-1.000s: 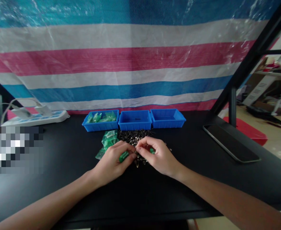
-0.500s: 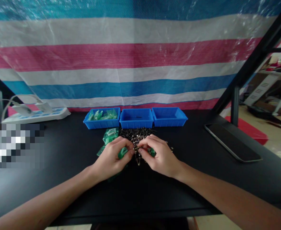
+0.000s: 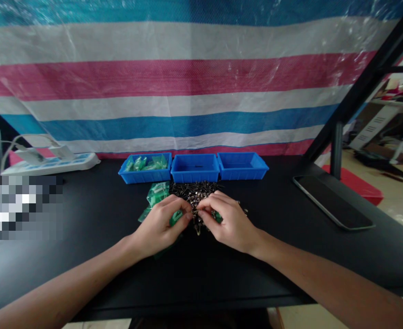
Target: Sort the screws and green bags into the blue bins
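My left hand [image 3: 163, 226] and my right hand [image 3: 231, 225] meet over the table, thumbs and fingertips pinched together. Between their fingertips is a small brassy screw [image 3: 195, 213], partly covered by the fingers. Beneath and behind them spreads a heap of dark and shiny screws [image 3: 201, 188]. Clear plastic packets with green pieces [image 3: 158, 193] lie beside the left hand, and bits of green also show under both palms.
Behind the heap, three blue trays stand in a row; the left tray [image 3: 145, 177] holds green packets, the middle tray [image 3: 195, 176] a small dark piece, beside the right tray [image 3: 244, 172]. A phone [image 3: 332, 203] lies right, a power strip [image 3: 55, 165] back left.
The hands stay nearly in place, with only a slight shift of the fingertips around the screw. The whole view has tipped very slightly.
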Demonstrator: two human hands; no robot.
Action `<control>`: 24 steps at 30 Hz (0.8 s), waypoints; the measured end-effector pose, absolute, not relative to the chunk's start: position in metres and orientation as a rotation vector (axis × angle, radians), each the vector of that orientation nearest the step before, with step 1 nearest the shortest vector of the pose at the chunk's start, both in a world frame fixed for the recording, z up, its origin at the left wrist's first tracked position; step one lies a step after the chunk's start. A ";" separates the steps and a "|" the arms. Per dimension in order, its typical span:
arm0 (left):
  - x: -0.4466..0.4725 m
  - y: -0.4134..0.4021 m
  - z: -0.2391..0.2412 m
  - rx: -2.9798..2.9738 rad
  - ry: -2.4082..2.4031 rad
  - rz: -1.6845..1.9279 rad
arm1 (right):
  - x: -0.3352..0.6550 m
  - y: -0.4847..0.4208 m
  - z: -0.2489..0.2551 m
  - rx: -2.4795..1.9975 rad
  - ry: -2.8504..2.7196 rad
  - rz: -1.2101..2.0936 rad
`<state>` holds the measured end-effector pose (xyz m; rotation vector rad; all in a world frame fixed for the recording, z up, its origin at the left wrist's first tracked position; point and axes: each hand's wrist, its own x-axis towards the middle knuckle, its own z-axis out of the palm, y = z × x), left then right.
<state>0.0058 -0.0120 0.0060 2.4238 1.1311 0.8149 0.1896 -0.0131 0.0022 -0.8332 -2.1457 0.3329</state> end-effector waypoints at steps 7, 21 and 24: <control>0.005 -0.012 0.006 2.435 1.112 0.807 | 0.191 -0.012 0.000 -0.822 -2.160 0.305; 0.004 -0.012 0.003 2.433 1.100 0.821 | 0.192 -0.012 0.001 -0.820 -2.159 0.256; 0.004 -0.011 0.002 2.428 1.114 0.839 | 0.191 -0.013 0.001 -0.818 -2.158 0.256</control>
